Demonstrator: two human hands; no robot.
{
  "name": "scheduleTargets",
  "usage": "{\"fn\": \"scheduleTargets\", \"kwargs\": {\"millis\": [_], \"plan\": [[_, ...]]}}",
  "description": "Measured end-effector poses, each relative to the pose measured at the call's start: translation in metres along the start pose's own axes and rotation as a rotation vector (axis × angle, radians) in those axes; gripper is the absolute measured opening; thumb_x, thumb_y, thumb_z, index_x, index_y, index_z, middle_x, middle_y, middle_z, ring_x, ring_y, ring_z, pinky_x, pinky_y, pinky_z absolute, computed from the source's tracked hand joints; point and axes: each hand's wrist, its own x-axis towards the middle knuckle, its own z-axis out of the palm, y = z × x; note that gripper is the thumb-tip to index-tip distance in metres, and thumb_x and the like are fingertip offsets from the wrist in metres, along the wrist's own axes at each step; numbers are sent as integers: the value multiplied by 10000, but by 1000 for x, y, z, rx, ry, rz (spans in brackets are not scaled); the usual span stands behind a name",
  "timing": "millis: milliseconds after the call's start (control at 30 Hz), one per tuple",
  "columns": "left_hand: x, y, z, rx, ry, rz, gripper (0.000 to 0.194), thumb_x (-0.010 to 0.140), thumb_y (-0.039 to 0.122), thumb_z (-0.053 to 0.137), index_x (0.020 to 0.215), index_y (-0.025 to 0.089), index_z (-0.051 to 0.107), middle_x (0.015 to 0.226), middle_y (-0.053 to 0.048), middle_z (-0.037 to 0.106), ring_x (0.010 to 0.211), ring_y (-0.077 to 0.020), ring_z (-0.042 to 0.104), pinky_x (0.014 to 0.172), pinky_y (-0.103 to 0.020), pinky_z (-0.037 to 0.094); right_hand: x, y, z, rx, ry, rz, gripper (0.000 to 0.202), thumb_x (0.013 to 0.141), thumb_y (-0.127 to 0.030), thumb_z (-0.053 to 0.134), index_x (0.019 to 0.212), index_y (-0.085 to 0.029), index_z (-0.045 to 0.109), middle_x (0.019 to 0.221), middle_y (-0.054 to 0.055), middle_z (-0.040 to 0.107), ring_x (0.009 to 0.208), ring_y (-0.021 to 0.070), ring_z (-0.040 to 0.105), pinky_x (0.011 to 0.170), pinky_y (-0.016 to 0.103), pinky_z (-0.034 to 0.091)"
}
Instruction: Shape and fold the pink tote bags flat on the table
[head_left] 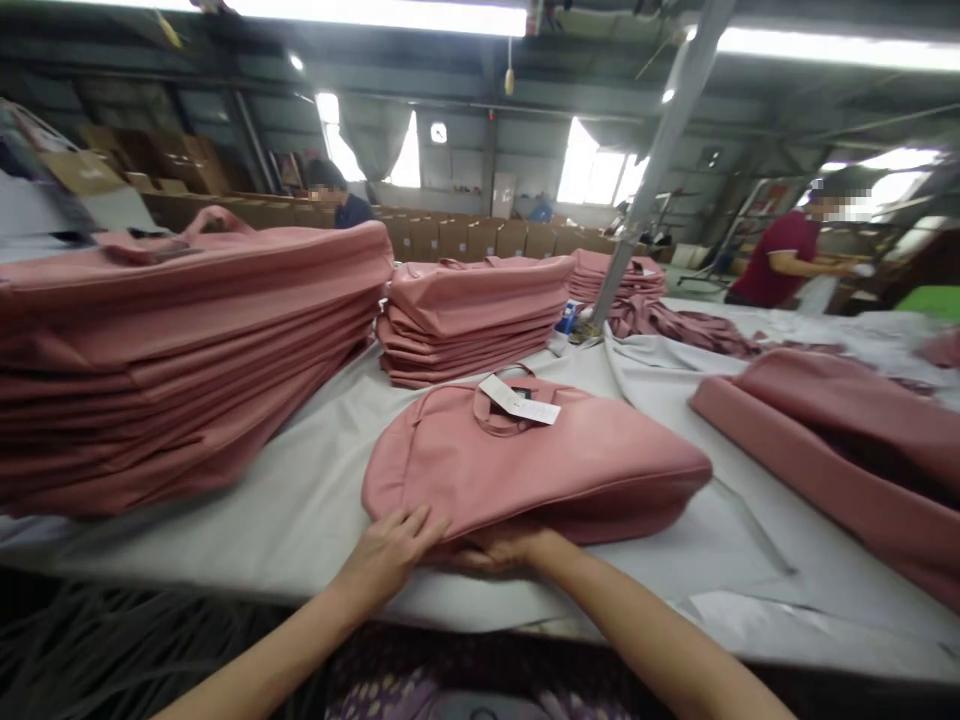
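Over on the left I see a lane of pale cloth (292, 480) wide enough for a hand between the tall pink stack (187, 370) and the middle bag (600, 445), pinching in farther back where a lower stack (480, 320) stands close behind that bag. Another strip runs past its right end, walled by the pink piece (840, 430) lying beyond, with a slanting grey post (660, 140) rising at the back; straight above, the bag's handle loop (484, 415) juts up to catch fingers.

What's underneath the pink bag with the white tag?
The bare right hand is partly tucked under the near edge of the smooth, rounded pink bag; pale grey cloth shows around the bag. Anything farther beneath is covered.
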Motion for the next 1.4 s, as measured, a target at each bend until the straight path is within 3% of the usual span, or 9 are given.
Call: {"fn": "scheduleTargets", "kwargs": {"millis": [133, 300, 467, 667, 800, 967, 1100, 1267, 1400], "plan": [[-2, -4, 6, -12, 15, -37, 706, 800, -40, 303, 1395, 310, 453, 1321, -69, 566, 1054, -247, 581, 863, -373, 519, -54, -9, -40, -164, 71, 92, 349, 934, -420, 528, 1205, -206, 582, 1008, 48, 707, 883, 191, 659, 775, 281, 535], [15, -2, -18, -54, -18, 14, 418, 909, 132, 344, 1224, 277, 578, 1073, -74, 651, 919, -275, 615, 733, -394, 528, -165, -5, -141, -510, 327, 278, 316, 902, -261, 608, 1211, -212, 563, 1204, 121, 619, 1096, 256, 572, 940, 409, 448], [72, 4, -58, -256, -123, 133, 310, 855, 315, 513, 1122, 173, 581, 1219, -136, 595, 1092, -307, 585, 933, -432, 481, -204, 28, -203, -700, -12, 639, 724, 679, -282, 819, 1328, -217, 504, 1216, 140, 564, 1057, 324, 538, 909, 454, 428], [92, 16, -51, -353, -263, 218, 686, 825, 96, 375, 1490, 214, 254, 1500, -127, 371, 1357, -289, 381, 1100, -501, 335, -199, 56, -195, -723, -83, 707, 759, 647, -277, 813, 1348, -261, 522, 1128, 160, 563, 1032, 360, 524, 887, 509, 403], [76, 37, -23, -227, -334, 21, 973, 690, -25, 376, 1482, 458, 81, 1591, -59, 161, 1411, -472, 116, 966, -769, 269, -239, 65, -140, -770, 89, 586, 526, 804, -82, 599, 1291, -279, 581, 1308, 147, 530, 1246, 361, 438, 1005, 554, 366], [66, 53, 4, -99, -249, -26, 1003, 662, -29, 418, 1426, 553, 130, 1604, -57, 55, 1403, -502, 20, 945, -812, 171, -273, 60, -76, -749, 200, 559, 450, 881, -23, 396, 1239, -178, 620, 1215, 178, 615, 1159, 319, 557, 938, 511, 487], [68, 51, 4, -123, -259, -13, 981, 675, -1, 440, 1439, 528, 126, 1602, -78, 66, 1407, -493, 46, 951, -784, 219, -269, 68, -96, -680, 168, 483, 419, 885, -44, 418, 1222, -181, 626, 1177, 132, 649, 1111, 262, 601, 949, 422, 514], [83, 33, -22, -232, -375, 26, 733, 846, 215, 437, 1480, 439, 145, 1587, -113, 150, 1403, -479, 152, 969, -755, 261, -262, 85, -143, -570, 144, 456, 413, 880, -61, 431, 1245, -173, 589, 1217, 105, 629, 1134, 211, 585, 999, 364, 487], [115, 12, -52, -447, -503, 206, 759, 853, 411, 484, 1517, 268, 146, 1549, -129, 268, 1390, -307, 325, 1117, -462, 298, -254, 96, -165, -515, 136, 488, 374, 902, -117, 474, 1263, -155, 564, 1285, 141, 571, 1200, 256, 525, 1024, 427, 452]]}}
